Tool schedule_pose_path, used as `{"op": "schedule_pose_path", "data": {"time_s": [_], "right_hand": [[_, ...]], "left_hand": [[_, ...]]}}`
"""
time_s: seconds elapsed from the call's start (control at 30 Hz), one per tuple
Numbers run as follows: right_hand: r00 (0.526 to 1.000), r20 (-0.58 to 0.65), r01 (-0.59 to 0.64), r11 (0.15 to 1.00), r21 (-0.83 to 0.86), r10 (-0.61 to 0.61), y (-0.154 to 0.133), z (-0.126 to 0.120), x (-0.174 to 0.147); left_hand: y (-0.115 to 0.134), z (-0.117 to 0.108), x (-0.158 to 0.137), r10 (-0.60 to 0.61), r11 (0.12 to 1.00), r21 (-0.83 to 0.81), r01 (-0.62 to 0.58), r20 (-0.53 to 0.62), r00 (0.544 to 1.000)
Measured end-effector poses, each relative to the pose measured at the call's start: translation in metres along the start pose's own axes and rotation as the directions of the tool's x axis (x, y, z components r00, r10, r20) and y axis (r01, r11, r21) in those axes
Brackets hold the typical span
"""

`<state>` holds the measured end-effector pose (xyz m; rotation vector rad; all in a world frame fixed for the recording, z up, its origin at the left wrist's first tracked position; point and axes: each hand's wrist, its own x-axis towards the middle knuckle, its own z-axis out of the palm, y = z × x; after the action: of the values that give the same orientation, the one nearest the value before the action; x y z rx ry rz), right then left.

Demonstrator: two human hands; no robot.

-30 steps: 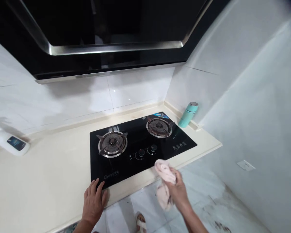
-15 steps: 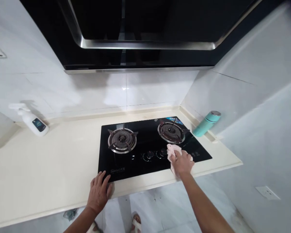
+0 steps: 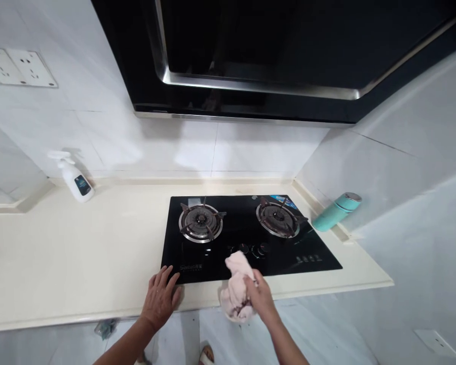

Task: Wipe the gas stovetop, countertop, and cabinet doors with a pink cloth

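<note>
A black glass gas stove (image 3: 228, 223) with two burners is set into the cream countertop (image 3: 110, 243). Over its front edge, my right hand (image 3: 261, 298) grips a crumpled pale pink cloth (image 3: 237, 286), which hangs partly past the counter's edge. My left hand (image 3: 162, 296) lies with fingers spread at the stove's front left corner, fingertips touching the glass. Two control knobs (image 3: 264, 248) are close behind the cloth; it partly covers the area in front of the left one.
A white spray bottle (image 3: 78, 183) stands at the back left of the counter. At the right, a turquoise flask (image 3: 336, 212) is beside the stove near the wall. The black range hood (image 3: 243, 104) overhangs the back. Wall sockets (image 3: 32, 68) are at upper left.
My right hand has moved left with the cloth, from the stove's right front to its front middle edge. The left hand stays at the corner. The view has shifted left.
</note>
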<state>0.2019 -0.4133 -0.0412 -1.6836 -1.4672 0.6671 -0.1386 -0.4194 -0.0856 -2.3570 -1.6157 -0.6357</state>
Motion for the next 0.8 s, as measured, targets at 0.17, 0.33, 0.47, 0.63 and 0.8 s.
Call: {"op": "schedule_pose_path", "data": {"time_s": [0.17,0.33,0.47,0.63,0.8], "right_hand": [[0.994,-0.106,-0.029,0.999,0.035,0.033,-0.007,-0.066,0.058],[0.999,-0.050,0.000,0.995,-0.101,-0.005,-0.018,-0.057,0.150],[0.995,0.018,-0.086,0.966,-0.244,0.093,-0.011,-0.011,0.177],[0.993,0.067,-0.064,0.911,-0.408,0.100,0.001,0.025,0.144],[0.998,0.046,-0.011,0.859,-0.511,0.040,0.008,0.026,0.103]], "left_hand": [[0.003,-0.002,0.000,-0.009,1.000,-0.012,0.009,0.009,1.000],[0.003,-0.002,0.001,0.003,1.000,-0.017,-0.003,-0.026,1.000],[0.004,-0.003,0.001,0.003,1.000,-0.013,-0.003,-0.023,1.000],[0.003,-0.003,0.001,0.014,1.000,-0.002,-0.014,-0.014,1.000],[0.002,-0.001,0.001,0.025,1.000,-0.005,-0.025,-0.021,0.999]]}}
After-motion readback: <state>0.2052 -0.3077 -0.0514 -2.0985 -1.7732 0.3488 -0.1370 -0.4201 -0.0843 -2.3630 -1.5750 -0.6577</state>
